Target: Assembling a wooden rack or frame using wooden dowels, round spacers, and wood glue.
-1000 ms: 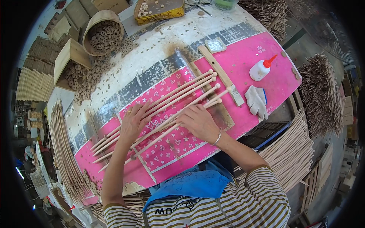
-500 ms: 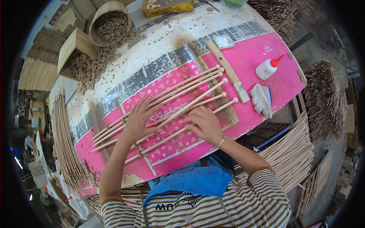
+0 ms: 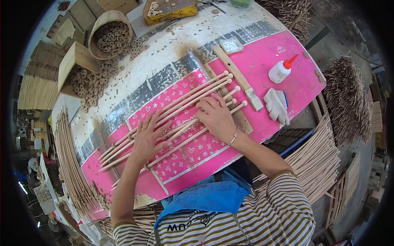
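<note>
Several slim wooden rods [image 3: 187,105] with round ball ends lie slanting across the pink patterned table top [image 3: 193,153]. Small wooden rings [image 3: 146,166] sit around some of them toward their left ends. My left hand [image 3: 147,141], a ring on one finger, rests over the rods with its fingers spread. Farther right, my right hand [image 3: 217,119] lies across the lower rods near their ball ends. Its fingers are slightly bent and apart, touching the rods and hiding parts of them. Beyond the ball ends lies a flat wooden bar [image 3: 238,76].
A white bottle with a red nozzle [image 3: 280,71] and a white glove [image 3: 276,105] are on the right. Wooden rings spill from a round tub [image 3: 93,46] and a wooden box [image 3: 65,74] at far left. Bundled rods [image 3: 316,160] lie beside the table.
My right hand has moved up over more rods, its fingers farther out. The lower rods have slid down-left under it. My left hand stays spread over them. The whole view has shifted slightly.
</note>
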A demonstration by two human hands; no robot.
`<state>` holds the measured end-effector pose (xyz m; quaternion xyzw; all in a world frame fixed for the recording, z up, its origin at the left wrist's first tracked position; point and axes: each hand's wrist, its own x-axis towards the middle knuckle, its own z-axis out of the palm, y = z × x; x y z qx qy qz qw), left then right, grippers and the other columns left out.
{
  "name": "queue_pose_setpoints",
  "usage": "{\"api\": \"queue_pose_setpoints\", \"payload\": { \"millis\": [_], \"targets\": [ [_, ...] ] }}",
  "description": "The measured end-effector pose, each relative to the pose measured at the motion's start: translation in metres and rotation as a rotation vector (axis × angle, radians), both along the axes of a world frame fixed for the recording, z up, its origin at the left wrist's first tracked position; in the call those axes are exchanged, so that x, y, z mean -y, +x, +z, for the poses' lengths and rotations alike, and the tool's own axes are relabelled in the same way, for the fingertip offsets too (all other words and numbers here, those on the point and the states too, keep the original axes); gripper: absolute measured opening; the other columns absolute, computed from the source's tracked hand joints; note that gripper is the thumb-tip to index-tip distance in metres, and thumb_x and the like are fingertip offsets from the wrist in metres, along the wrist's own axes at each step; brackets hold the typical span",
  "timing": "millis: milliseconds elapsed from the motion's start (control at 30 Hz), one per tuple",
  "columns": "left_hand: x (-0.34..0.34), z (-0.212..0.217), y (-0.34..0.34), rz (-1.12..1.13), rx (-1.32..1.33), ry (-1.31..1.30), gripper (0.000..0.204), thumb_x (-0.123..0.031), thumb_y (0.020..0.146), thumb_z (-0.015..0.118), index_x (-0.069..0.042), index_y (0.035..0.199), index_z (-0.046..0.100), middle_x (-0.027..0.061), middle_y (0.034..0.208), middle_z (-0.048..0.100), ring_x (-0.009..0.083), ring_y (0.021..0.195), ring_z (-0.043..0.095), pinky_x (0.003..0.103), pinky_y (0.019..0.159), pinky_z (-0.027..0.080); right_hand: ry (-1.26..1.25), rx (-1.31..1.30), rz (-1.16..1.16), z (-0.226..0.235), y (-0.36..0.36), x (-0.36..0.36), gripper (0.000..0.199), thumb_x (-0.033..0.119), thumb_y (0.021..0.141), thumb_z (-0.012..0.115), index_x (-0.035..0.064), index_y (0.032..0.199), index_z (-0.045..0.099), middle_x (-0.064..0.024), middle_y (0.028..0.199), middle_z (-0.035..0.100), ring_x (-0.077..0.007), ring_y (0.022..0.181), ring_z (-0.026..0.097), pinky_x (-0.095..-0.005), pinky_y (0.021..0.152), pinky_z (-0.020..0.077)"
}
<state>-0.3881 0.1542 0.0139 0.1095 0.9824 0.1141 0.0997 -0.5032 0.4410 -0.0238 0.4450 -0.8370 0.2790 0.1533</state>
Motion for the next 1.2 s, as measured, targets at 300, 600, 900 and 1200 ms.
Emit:
{"api": "queue_pose_setpoints", "payload": {
  "millis": [300,600,900,1200],
  "targets": [
    [-0.001,-0.006,-0.002,0.009,-0.071,-0.006,0.064,-0.061,0.098,0.059,-0.025,0.151,0.060,0.0111,0.173,0.029,0.0398,0.157,0.028,0.069,0.123,0.021,0.010,0.150,0.122,-0.002,0.011,-0.008,0.012,0.013,0.084,0.070,0.0106,0.096,0.069,-0.0055,0.111,0.063,-0.0254,0.117,0.058,-0.0440,0.107,0.0434],
    [0.001,-0.009,-0.001,0.005,-0.085,-0.005,0.060,-0.056,0.099,0.060,-0.025,0.150,0.060,0.0104,0.172,0.030,0.0388,0.157,0.029,0.068,0.122,0.023,0.100,0.051,0.228,-0.007,-0.019,0.004,0.008,0.014,0.086,0.066,0.0115,0.091,0.072,-0.0031,0.102,0.063,-0.0214,0.111,0.059,-0.0393,0.104,0.0443],
    [0.004,-0.012,-0.004,0.046,-0.102,0.031,0.051,-0.046,0.101,0.060,-0.028,0.150,0.061,0.0091,0.170,0.035,0.0360,0.155,0.033,0.064,0.122,0.025,0.043,0.085,0.067,-0.015,-0.035,-0.003,0.010,0.013,0.084,0.076,0.0128,0.092,0.070,-0.0013,0.105,0.062,-0.0225,0.114,0.058,-0.0385,0.104,0.0433],
    [0.004,-0.010,-0.012,0.090,-0.160,0.178,0.049,-0.025,0.104,0.059,-0.016,0.152,0.057,0.0123,0.160,0.049,0.0345,0.147,0.046,0.051,0.122,0.033,0.040,0.001,-0.227,-0.004,-0.078,-0.028,0.015,0.017,0.084,0.077,0.0160,0.098,0.073,-0.0010,0.105,0.066,-0.0240,0.109,0.059,-0.0430,0.096,0.0437]
  ]
}}
